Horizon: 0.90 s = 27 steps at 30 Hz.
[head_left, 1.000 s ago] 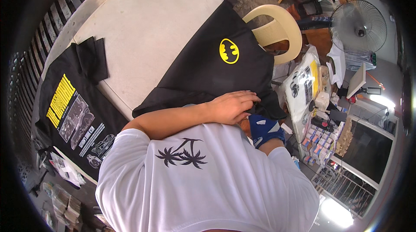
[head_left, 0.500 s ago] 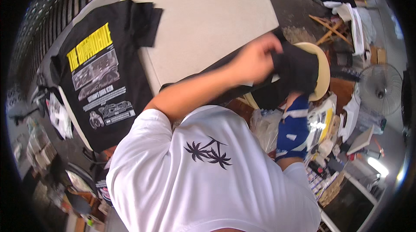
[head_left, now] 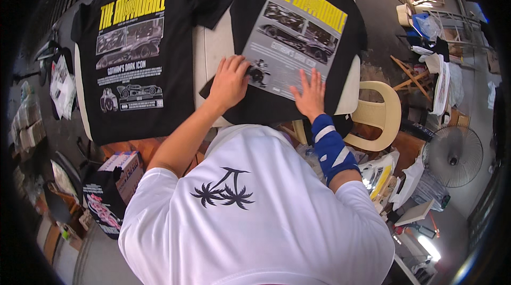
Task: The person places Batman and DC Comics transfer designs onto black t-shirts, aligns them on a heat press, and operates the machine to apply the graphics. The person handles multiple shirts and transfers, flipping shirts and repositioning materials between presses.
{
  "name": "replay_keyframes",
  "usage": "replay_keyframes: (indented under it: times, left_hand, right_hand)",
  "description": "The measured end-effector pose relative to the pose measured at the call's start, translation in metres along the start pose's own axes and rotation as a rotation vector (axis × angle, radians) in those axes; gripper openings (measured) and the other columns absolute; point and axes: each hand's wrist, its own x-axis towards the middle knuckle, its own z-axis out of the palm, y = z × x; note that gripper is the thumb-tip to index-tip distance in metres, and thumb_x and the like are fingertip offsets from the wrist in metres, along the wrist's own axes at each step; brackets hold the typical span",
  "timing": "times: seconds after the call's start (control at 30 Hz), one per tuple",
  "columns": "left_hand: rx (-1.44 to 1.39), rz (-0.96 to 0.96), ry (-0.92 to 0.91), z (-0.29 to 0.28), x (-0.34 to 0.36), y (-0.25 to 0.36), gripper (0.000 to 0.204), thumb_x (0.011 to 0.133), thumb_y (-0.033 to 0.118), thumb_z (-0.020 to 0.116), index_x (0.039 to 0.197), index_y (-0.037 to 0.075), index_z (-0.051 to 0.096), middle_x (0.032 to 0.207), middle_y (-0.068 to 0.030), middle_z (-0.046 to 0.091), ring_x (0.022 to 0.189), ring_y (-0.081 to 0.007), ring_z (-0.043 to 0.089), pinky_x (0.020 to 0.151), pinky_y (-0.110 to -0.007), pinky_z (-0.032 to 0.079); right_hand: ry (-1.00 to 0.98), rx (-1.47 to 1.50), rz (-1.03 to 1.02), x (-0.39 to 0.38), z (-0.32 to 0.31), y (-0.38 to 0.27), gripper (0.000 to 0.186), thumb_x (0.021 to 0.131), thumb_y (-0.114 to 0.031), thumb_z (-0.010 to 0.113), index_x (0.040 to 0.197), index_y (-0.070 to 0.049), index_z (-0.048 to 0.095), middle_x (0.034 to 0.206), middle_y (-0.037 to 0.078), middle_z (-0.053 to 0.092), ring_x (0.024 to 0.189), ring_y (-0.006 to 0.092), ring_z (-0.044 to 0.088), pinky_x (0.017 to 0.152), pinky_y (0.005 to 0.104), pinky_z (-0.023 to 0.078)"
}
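While a grey printed transfer sheet [head_left: 298, 45] lies on a black T-shirt [head_left: 346, 61] spread across a pale table [head_left: 210, 56], a person presses both hands flat on it. The left hand [head_left: 229, 80] rests palm down at the sheet's lower left corner, fingers loosely bent and gripping nothing. The right hand [head_left: 310, 93], its wrist wrapped in a blue and white brace [head_left: 330, 146], lies open with fingers spread along the sheet's lower edge. Just to the left, a second black T-shirt [head_left: 133, 56] with a yellow and white print lies flat on the same table. A cream plastic chair [head_left: 380, 117] stands to the right, and a floor fan [head_left: 452, 157] beyond it.
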Motion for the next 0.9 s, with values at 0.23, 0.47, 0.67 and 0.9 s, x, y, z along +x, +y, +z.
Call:
replay_keyframes:
  times: [0.23,0.47,0.67,0.9]
  left_hand:
    - [0.323,-0.110,-0.071,0.013,-0.084,-0.009,0.063,0.095,0.031,0.064,0.151,0.008,0.047,0.164,-0.0136,0.034,0.153,-0.0413,0.024,0.121,-0.067,0.015]
    - [0.085,0.059,0.037,0.033,-0.058,0.008,0.047,0.089,0.011,0.066,0.133,-0.001,0.058,0.148,-0.0184,0.050,0.147,-0.0400,0.035,0.124,-0.060,0.020]
    - [0.084,0.023,0.125,0.054,-0.057,0.004,0.042,0.086,0.008,0.066,0.127,0.005,0.061,0.143,-0.0115,0.055,0.146,-0.0306,0.040,0.125,-0.051,0.024]
    - [0.181,0.043,0.155,0.054,-0.061,0.009,0.049,0.087,0.011,0.065,0.136,0.009,0.059,0.148,-0.0103,0.053,0.147,-0.0303,0.040,0.125,-0.050,0.025]
  right_hand:
    - [-0.050,-0.003,0.012,0.023,-0.040,0.047,0.061,0.094,-0.040,0.067,0.148,-0.017,0.053,0.160,0.020,0.039,0.147,0.0408,0.037,0.118,0.0566,0.032]
    - [0.138,0.289,-0.604,0.028,-0.028,-0.091,0.031,0.083,-0.015,0.072,0.112,-0.004,0.068,0.110,0.012,0.069,0.107,0.0339,0.064,0.092,0.0471,0.050]
    - [0.125,0.019,-0.683,0.046,-0.020,-0.130,0.041,0.083,-0.012,0.071,0.123,-0.004,0.064,0.099,0.011,0.071,0.096,0.0317,0.067,0.083,0.0450,0.054]
    - [-0.004,0.751,-0.047,0.052,-0.006,-0.116,0.035,0.088,-0.002,0.068,0.123,-0.001,0.063,0.097,0.010,0.075,0.078,0.0206,0.072,0.068,0.0335,0.056]
